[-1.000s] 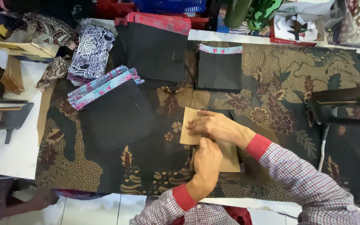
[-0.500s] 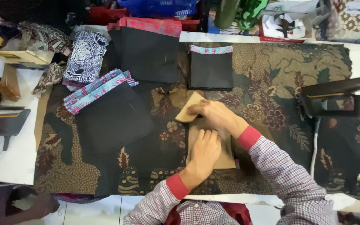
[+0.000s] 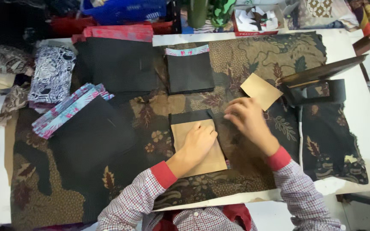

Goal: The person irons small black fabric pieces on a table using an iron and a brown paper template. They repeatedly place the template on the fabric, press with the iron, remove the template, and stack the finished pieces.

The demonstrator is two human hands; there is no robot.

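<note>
My left hand point(image 3: 198, 143) lies flat on a brown card rectangle point(image 3: 204, 160), pressing it down. The card sits on a piece of black fabric point(image 3: 189, 116) whose top edge shows above it. My right hand point(image 3: 247, 119) hovers just right of that fabric with fingers loosely curled and nothing in them. A smaller tan card point(image 3: 261, 90) lies loose on the batik cloth point(image 3: 245, 60) just beyond my right hand. Both sleeves are checked with red cuffs.
A black pouch with a patterned top band point(image 3: 189, 70) lies further back. Larger black fabric pieces point(image 3: 116, 64) and striped-edged ones point(image 3: 67, 111) are at left. A dark framed stand point(image 3: 317, 83) sits at right. Folded fabrics and boxes crowd the far edge.
The small tan card, which was under my right hand on the brown card, now lies off to the upper right. My right hand has moved right, off the brown card.
</note>
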